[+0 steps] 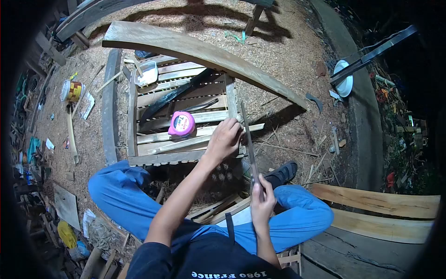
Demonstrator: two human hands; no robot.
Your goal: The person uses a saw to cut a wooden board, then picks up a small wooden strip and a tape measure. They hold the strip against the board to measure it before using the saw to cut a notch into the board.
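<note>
My right hand [263,200] is closed around the dark handle of a long, narrow-bladed knife [248,139], its blade pointing away from me. Just left of the blade, my left hand [225,137] has its fingers curled onto a pale wooden strip [253,128], whose end sticks out to the right past the blade. The fingertips are partly hidden. Both hands are over the right side of a low slatted wooden rack [162,159]. On its slats lie a pink tape measure [181,123] and a dark, long machete-like blade [174,95].
A thick curved plank [195,46] spans the rack's far side. A white plastic container [147,73] sits at its far left corner. A yellow-labelled can [72,90] stands left; pale boards [381,225] lie at right. Wood shavings cover the ground [278,60].
</note>
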